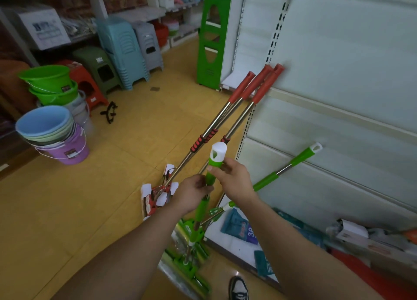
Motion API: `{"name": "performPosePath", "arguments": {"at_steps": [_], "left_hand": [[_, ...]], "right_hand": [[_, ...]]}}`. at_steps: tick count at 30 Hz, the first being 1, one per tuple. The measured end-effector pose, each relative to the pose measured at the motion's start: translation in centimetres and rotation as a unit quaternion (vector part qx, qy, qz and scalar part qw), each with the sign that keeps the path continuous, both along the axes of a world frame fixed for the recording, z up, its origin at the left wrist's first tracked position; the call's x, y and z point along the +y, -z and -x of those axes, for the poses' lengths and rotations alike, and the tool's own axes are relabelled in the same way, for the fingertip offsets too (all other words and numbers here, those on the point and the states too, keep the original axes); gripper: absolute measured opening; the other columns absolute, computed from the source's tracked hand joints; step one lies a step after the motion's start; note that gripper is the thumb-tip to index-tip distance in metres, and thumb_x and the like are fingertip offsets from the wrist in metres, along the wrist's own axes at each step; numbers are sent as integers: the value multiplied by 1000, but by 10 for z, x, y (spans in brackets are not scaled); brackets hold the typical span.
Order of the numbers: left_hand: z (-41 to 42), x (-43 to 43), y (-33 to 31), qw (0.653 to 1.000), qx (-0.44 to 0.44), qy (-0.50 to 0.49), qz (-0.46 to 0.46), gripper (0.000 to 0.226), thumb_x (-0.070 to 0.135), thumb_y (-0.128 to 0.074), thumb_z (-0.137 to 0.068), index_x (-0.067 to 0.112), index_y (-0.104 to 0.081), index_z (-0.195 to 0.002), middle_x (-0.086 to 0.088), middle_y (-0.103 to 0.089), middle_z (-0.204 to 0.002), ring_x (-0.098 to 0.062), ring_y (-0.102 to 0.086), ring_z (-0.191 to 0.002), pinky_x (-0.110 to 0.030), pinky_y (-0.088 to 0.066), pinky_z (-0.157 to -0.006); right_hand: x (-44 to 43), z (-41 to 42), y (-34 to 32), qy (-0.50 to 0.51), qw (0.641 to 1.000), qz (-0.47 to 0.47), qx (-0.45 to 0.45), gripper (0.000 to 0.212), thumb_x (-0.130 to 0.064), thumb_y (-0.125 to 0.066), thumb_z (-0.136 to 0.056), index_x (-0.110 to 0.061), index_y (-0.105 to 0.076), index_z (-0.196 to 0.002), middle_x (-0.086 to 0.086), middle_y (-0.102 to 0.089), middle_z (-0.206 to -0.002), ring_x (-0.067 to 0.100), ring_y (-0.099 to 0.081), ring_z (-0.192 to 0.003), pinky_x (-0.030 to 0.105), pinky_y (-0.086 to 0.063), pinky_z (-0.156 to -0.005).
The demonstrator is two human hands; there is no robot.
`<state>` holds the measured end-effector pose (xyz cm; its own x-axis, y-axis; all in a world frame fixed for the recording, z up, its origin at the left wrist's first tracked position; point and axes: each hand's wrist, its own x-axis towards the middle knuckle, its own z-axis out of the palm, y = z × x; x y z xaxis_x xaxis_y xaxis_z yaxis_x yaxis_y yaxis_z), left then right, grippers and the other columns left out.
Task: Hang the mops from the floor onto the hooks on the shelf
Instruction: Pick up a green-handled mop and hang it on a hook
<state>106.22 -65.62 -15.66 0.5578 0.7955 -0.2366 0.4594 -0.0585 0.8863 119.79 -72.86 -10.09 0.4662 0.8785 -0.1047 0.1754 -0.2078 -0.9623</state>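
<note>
A green-handled mop with a white cap stands upright before me, its green head on the floor. My left hand grips its green handle, and my right hand grips it just above, near the cap. Three red-handled mops lean against the white shelf panel, their heads on the floor. Another green mop leans lower on the shelf. I cannot make out any hooks.
Stacked buckets and green tubs stand at the left. Plastic stools line the back shelving. A green display stand is beside the shelf. Packaged goods lie on the bottom shelf. My shoe is below.
</note>
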Motion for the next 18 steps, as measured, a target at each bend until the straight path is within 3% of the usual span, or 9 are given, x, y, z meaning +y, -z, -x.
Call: {"name": "performPosePath", "arguments": {"at_steps": [3, 6, 9, 13, 18], "left_hand": [[18, -6, -11, 1000, 1, 5, -17, 7, 25, -72, -91, 26, -65, -89, 7, -68, -80, -15, -64, -80, -27, -40, -62], [33, -12, -21, 1000, -3, -1, -24, 12, 29, -73, -89, 33, -63, -83, 9, -68, -78, -9, -63, -75, -27, -39, -60], [44, -18, -30, 1000, -23, -9, -18, 7, 30, -74, -88, 31, -67, -87, 4, -73, -83, -16, -67, -80, -29, -44, -64], [52, -26, -47, 999, -46, -12, -25, 10, 31, -77, -85, 24, -70, -89, 1, -75, -84, -19, -69, -83, -31, -48, -67], [48, -36, -76, 997, -61, -13, -49, 11, 39, -78, -82, 32, -71, -86, 13, -75, -82, -7, -70, -81, -30, -50, -67]], "right_hand": [[-8, 17, -13, -11, 1000, -7, -13, 29, -31, -78, -91, -16, -74, -115, -9, -74, -97, 1, -65, -86, 22, -46, -73], [-15, 29, -27, -19, 999, -6, -28, 15, -28, -78, -91, -23, -73, -104, -18, -71, -82, -9, -63, -72, 14, -44, -66], [-21, 38, -41, -30, 999, -11, -44, 10, -27, -77, -91, -28, -69, -97, -30, -66, -64, -14, -59, -60, 6, -40, -56], [-29, 47, -64, -27, 998, -28, -41, 20, -29, -79, -90, -30, -69, -107, -19, -74, -84, -15, -63, -68, 13, -44, -64], [-44, 43, -97, -25, 996, -61, -59, 18, -29, -80, -89, -42, -69, -93, -21, -78, -87, -10, -68, -78, 19, -47, -72]]}}
